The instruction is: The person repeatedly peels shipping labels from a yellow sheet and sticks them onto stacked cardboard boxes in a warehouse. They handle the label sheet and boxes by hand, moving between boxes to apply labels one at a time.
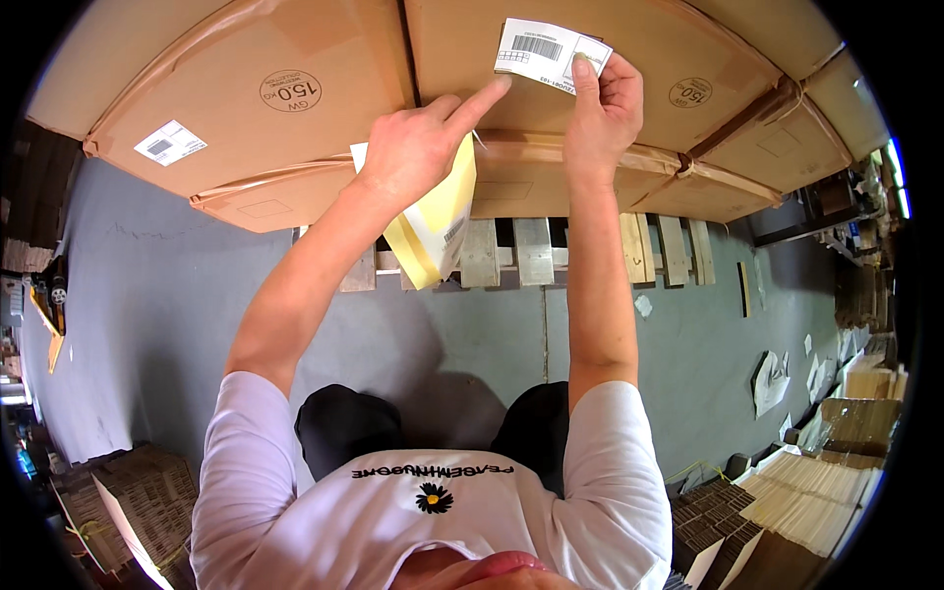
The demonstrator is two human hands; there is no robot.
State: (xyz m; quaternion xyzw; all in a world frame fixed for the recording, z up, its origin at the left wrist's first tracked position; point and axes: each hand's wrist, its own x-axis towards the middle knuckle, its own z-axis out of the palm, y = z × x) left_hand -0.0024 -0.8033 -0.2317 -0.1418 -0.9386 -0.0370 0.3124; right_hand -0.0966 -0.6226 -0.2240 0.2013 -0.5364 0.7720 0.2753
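My right hand [610, 103] pinches the right end of a white barcode label [547, 51] between thumb and fingers. The label lies over the face of a brown cardboard carton [462, 59]; I cannot tell how much of it is stuck down. My left hand [418, 143] is closed around a strip of label sheets with yellow backing [425, 231], which hangs below the fist. Its index finger points out to the right, with the tip close to the label's lower left corner. On the carton to the left sits another white label [169, 144].
Taped cartons stand side by side on a wooden pallet [480, 254]. Scraps of white paper [771, 382] lie on the grey floor [147, 285] to the right. Stacks of flattened cardboard [138, 506] stand at the lower left, with more board stacks [811, 497] at the lower right.
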